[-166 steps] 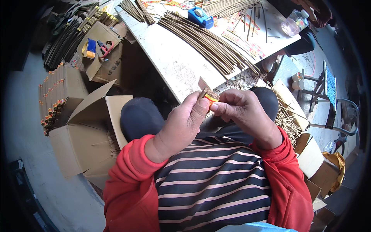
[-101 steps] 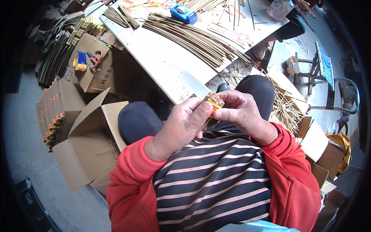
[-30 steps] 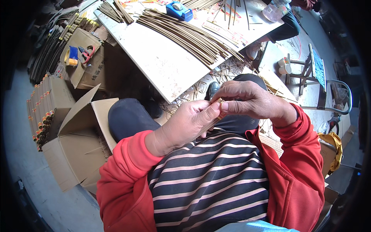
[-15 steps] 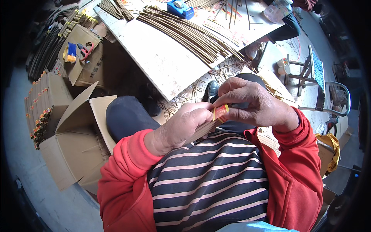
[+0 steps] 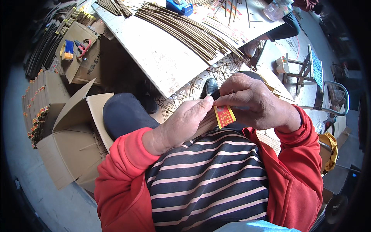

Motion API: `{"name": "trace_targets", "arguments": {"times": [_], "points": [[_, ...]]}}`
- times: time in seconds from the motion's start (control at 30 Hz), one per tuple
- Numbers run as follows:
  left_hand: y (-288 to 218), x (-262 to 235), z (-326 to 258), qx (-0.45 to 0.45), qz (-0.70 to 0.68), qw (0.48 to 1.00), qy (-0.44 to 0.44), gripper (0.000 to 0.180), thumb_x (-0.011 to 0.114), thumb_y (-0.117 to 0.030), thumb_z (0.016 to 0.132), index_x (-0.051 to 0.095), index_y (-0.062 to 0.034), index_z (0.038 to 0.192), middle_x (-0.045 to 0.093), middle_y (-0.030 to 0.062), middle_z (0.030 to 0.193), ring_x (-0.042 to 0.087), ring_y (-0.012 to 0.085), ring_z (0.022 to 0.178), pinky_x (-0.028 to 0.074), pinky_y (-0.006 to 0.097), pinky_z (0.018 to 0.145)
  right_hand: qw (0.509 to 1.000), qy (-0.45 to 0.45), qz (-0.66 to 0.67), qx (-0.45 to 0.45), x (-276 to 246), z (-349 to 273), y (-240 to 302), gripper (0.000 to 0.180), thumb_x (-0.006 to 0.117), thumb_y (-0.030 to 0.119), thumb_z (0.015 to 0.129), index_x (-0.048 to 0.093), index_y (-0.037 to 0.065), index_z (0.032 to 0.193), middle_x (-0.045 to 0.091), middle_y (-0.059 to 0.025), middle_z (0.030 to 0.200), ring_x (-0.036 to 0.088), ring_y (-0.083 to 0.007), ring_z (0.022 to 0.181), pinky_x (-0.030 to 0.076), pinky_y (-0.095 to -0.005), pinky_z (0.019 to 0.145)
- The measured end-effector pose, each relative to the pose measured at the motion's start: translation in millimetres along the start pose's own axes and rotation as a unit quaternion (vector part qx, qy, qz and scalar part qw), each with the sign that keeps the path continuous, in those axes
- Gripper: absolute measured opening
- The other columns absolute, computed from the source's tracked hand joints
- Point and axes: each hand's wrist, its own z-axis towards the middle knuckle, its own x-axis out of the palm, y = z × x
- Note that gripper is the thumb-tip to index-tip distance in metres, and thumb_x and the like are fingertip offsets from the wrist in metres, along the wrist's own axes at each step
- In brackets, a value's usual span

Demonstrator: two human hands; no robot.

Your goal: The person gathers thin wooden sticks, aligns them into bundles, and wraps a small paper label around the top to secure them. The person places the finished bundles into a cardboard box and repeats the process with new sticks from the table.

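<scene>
My left hand (image 5: 177, 125) is wrapped round a bundle of thin brown sticks (image 5: 205, 125), which look like incense sticks, in front of my striped shirt. A red and yellow paper label (image 5: 225, 116) lies against the far right end of the bundle, its lower part hanging loose. Pinched between the fingers of my right hand (image 5: 259, 102) is the upper right side of this label. My left thumb points up beside the label's upper left corner. The right fingertips are partly hidden behind the paper.
Ahead stands a white table (image 5: 154, 54) with long brown sticks (image 5: 181, 29) and a blue tape dispenser (image 5: 180, 7). An open cardboard box (image 5: 63, 154) is at my left, near stacked labelled bundles (image 5: 36, 104). Red-handled scissors (image 5: 83, 48) lie on another box. A chair (image 5: 315, 71) stands right.
The label has turned and spread, so more of its face shows now. My left thumb has lifted from the bundle. The view has shifted slightly.
</scene>
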Motion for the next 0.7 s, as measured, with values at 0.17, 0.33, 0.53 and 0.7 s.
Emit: {"name": "trace_targets", "arguments": {"times": [0.17, 0.33, 0.53, 0.7], "points": [[3, -12, 1, 0.03, 0.101, 0.994, 0.028, 0.037, 0.028, -0.017, 0.097, 0.051, 0.0063, 0.114, 0.059, 0.0102, 0.103, 0.056, 0.0129, 0.093, 0.043, 0.026, 0.086, 1.0, -0.001, 0.004, -0.006, -2, 1, 2, 0.03, 0.071, 0.004, 0.066, 0.066, 0.003, 0.095, 0.057, -0.0111, 0.087, 0.057, -0.0263, 0.08, 0.047, -0.0339, 0.069], [0, -12, 0, 0.074, 0.239, 0.968, 0.014, 0.034, 0.03, -0.013, 0.095, 0.052, 0.0073, 0.112, 0.059, 0.0108, 0.103, 0.056, 0.0139, 0.094, 0.044, 0.026, 0.085, 0.999, -0.004, -0.033, -0.02, -2, 0, 1, 0.03, 0.071, 0.005, 0.065, 0.067, 0.006, 0.095, 0.057, -0.0088, 0.087, 0.057, -0.0242, 0.08, 0.046, -0.0335, 0.068], [6, -16, -1, 0.103, 0.247, 0.964, -0.001, 0.033, 0.03, -0.01, 0.095, 0.052, 0.0079, 0.111, 0.059, 0.0116, 0.102, 0.057, 0.0142, 0.092, 0.046, 0.026, 0.083, 0.986, -0.057, -0.144, -0.064, 7, 1, 4, 0.029, 0.072, 0.009, 0.065, 0.068, 0.01, 0.094, 0.056, -0.0057, 0.092, 0.054, -0.0257, 0.092, 0.046, -0.036, 0.074], [-6, -10, -5, 0.083, 0.174, 0.981, -0.012, 0.03, 0.035, -0.016, 0.096, 0.053, 0.0054, 0.106, 0.058, 0.0089, 0.094, 0.057, 0.0113, 0.08, 0.048, 0.023, 0.07, 0.97, -0.093, -0.204, -0.089, 13, 0, 4, 0.029, 0.072, 0.014, 0.063, 0.068, 0.011, 0.091, 0.055, -0.0058, 0.096, 0.052, -0.0283, 0.097, 0.044, -0.0407, 0.078]]}}
